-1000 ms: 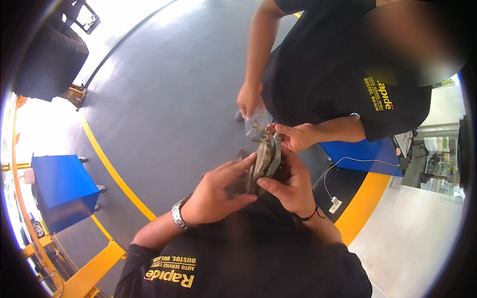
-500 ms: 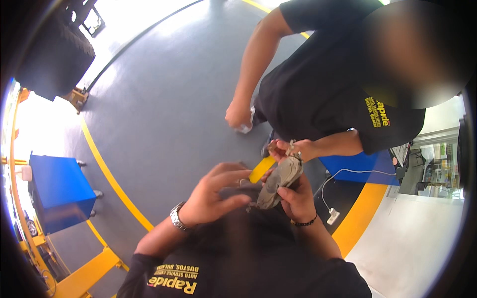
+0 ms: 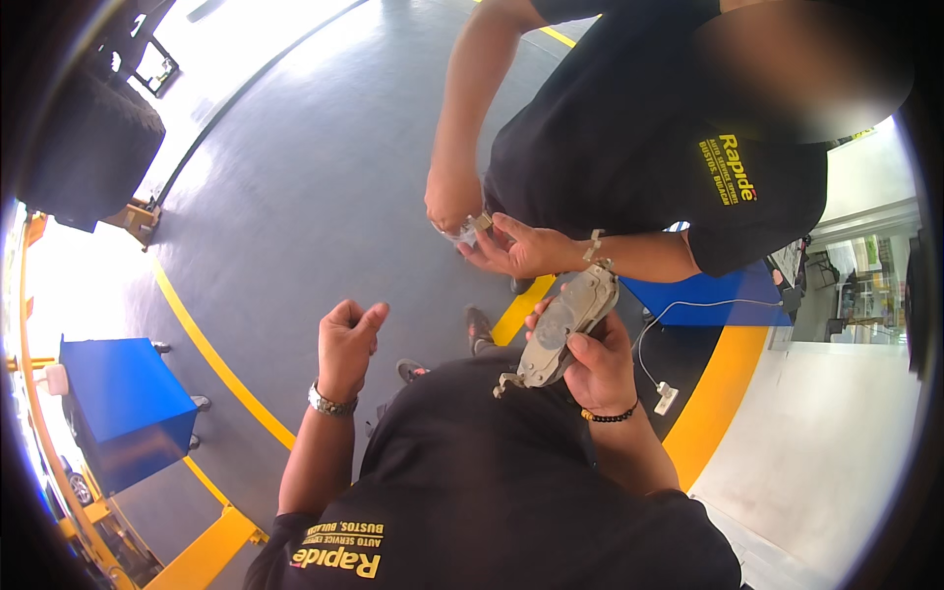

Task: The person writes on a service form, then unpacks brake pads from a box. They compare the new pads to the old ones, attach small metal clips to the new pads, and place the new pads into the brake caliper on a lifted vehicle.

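Observation:
Well out in front of me, my right hand (image 3: 601,369) grips grey brake pads (image 3: 565,329), thumb laid over the near face. They seem stacked together, tilted up to the right, with metal clips sticking out at both ends. Apart from them, on the left, my left hand (image 3: 350,344) is curled into a loose fist with its thumb out; nothing shows in it. Beyond the pads, a co-worker's hand (image 3: 516,246) pinches a small metal clip (image 3: 480,223). The co-worker's other hand (image 3: 454,202) is beside it, at a whitish crumpled wrap or rag (image 3: 460,234).
The co-worker (image 3: 610,138) stands close, ahead and to the right. A blue cabinet (image 3: 128,393) on casters is at the left, another blue surface (image 3: 703,293) at the right. A white cable with a plug (image 3: 666,397) hangs there. Yellow lines (image 3: 211,344) cross the grey floor (image 3: 295,197).
My left hand has drawn back left from the pads and curled up. The co-worker's near hand has left the pads and moved with a clip toward the other hand. My right hand keeps its grip.

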Demonstrator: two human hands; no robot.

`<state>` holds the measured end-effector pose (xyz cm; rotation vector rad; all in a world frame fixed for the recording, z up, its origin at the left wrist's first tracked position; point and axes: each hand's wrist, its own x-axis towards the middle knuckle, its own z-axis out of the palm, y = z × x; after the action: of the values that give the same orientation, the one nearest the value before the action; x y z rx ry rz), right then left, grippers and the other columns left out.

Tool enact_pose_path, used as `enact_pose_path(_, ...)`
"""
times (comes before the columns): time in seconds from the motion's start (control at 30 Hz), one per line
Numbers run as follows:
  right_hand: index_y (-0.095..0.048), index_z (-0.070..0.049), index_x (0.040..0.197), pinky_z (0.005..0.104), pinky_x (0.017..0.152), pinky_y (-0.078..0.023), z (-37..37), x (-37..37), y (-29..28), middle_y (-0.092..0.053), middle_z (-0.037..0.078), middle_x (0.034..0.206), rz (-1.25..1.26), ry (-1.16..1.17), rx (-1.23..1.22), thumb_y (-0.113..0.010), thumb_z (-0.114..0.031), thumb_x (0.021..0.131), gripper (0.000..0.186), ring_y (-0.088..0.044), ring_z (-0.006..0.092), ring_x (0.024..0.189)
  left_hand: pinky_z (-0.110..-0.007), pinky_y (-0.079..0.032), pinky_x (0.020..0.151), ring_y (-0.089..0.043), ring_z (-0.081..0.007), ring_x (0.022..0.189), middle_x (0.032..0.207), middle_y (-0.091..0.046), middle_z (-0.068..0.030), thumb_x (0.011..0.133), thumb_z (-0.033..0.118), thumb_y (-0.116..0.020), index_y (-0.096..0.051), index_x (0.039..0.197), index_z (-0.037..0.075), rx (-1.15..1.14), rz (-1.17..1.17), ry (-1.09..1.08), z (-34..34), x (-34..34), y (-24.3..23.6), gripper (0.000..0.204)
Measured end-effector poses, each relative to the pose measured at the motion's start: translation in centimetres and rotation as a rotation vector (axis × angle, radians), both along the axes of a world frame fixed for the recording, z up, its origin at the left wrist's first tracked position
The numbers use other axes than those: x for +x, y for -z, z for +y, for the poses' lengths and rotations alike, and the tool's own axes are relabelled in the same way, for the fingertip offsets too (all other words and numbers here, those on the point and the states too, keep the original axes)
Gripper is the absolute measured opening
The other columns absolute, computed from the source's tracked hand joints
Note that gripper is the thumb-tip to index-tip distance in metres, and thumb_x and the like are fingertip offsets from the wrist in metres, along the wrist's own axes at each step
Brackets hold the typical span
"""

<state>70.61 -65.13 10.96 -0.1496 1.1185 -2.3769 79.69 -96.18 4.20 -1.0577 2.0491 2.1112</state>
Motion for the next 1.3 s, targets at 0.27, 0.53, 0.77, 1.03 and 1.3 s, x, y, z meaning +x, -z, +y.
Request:
enact_pose_path(0.27, -0.046, -0.005, 0.140, 0.0501, 0.101, -0.052, -0.3, 0.1, 1.4, -0.061, 0.019, 0.128, -0.054, -0.173, -0.342, -0.076, -0.004, 0.083, 0.063, -0.063, 0.0354, 0.119, -0.030, -0.048, 0.088, -0.060, -0.0124, 0.098, 0.107, -0.067, -0.0049, 0.100, 0.021, -0.067, -0.065, 0.110, 0.002, 0.103, 0.255, -0.019, 1.4, -0.2, 0.6, 0.022)
enact_pose_path(0.53, -0.046, -0.011, 0.141, 0.0499, 0.100, -0.053, -0.4, 0.0, 0.7, -0.060, 0.016, 0.129, 0.005, -0.312, -0.502, -0.087, -0.009, 0.078, 0.075, -0.061, 0.0350, 0.122, -0.030, -0.049, 0.090, -0.060, -0.0135, 0.103, 0.116, -0.067, -0.0074, 0.095, 0.017, -0.072, -0.062, 0.120, 0.000, -0.077, 0.205, 0.067, 1.8, -0.4, 0.6, 0.032)
enact_pose_path(0.77, -0.043, -0.012, 0.143, 0.0491, 0.100, -0.053, -0.9, -0.3, 1.0, -0.060, 0.014, 0.126, 0.022, -0.341, -0.634, -0.089, -0.009, 0.074, 0.083, -0.061, 0.0352, 0.121, -0.030, -0.049, 0.090, -0.061, -0.0136, 0.101, 0.113, -0.068, -0.0076, 0.095, 0.016, -0.073, -0.064, 0.118, -0.001, -0.103, 0.191, 0.099, 2.3, -1.1, -0.3, 0.030)
enact_pose_path(1.03, -0.042, -0.009, 0.144, 0.0500, 0.100, -0.053, -1.0, -0.5, 1.9, -0.059, 0.017, 0.126, 0.133, -0.349, -0.717, -0.089, -0.014, 0.075, 0.084, -0.061, 0.0364, 0.121, -0.029, -0.054, 0.085, -0.064, -0.0160, 0.105, 0.114, -0.067, -0.0094, 0.090, 0.009, -0.077, -0.064, 0.118, -0.001, -0.202, 0.236, 0.168, 2.3, -2.5, 1.1, 0.033)
enact_pose_path(1.3, -0.040, -0.007, 0.142, 0.0517, 0.101, -0.055, 1.3, -0.6, 2.1, -0.056, 0.018, 0.126, 0.029, -0.224, -0.748, -0.087, -0.019, 0.078, 0.080, -0.061, 0.0370, 0.121, -0.036, -0.055, 0.090, -0.066, -0.0230, 0.108, 0.121, -0.066, -0.0109, 0.084, 0.018, -0.082, -0.066, 0.117, 0.001, -0.428, 0.248, 0.335, 3.1, -5.8, 2.0, 0.041)
